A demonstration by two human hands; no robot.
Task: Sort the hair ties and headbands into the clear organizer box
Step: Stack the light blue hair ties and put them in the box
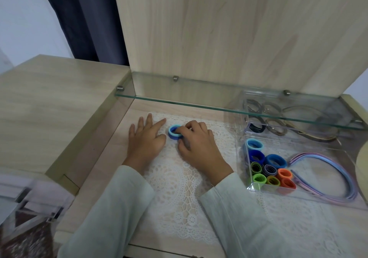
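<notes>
- Now, from the head camera: both hands are down on the lace mat (179, 198) that covers the wooden bench (95, 158).
- The left hand (146, 140) lies flat with its fingers spread. Its grip is loose and holds nothing, and the forefinger stretches towards the blue hair ties (173, 133).
- Those ties are a small stack, light blue on top and darker blue beneath, sitting on the mat between the two hands.
- The right hand (199, 144) has its fingers curled over the stack, so its grip is pinching the far and near sides.
- Off to the right stands the clear organizer box (318, 178), well apart from the hands.
- Its near-left compartment holds sorted hair ties (266, 170), packed on edge: blues at the back, then striped ones, with greens and oranges in front.
- The wide compartment beside it holds pastel headbands (326, 170), nested together in pink, lilac and blue.
- The back compartments sit under the glass shelf (199, 96), with dark ties (256, 126) and tan loops seen through the glass.
- Pale sleeves (119, 208) cover both forearms.
</notes>
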